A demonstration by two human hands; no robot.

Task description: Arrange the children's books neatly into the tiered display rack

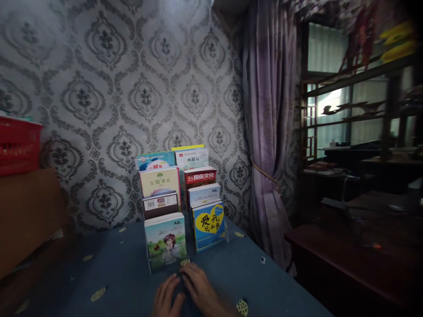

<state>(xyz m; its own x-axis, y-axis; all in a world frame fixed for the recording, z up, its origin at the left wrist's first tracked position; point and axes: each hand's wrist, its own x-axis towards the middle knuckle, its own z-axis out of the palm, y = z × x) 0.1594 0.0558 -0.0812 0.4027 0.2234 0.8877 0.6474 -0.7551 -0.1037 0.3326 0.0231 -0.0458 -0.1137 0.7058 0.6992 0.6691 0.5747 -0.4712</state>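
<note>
My left hand [168, 297] and my right hand [201, 288] rest close together on the blue tablecloth [125, 281], fingers stretched out and nothing held. Just beyond them stands a clear tiered rack [227, 233] with books in two columns. At the front left is a green illustrated book [166, 241], nearest to my hands. A blue book with a yellow heart [209, 225] is at the front right. Behind these rise a cream book [160, 182], a dark book with a barcode [160, 205], a red book [200, 177] and several others.
A red plastic basket [20, 145] sits on a cardboard box [31, 215] at the left. Patterned wallpaper [122, 101] backs the table. A tied purple curtain [269, 132] hangs beyond its right edge. Further right are a dark red desk [337, 268] and wooden shelves [350, 88].
</note>
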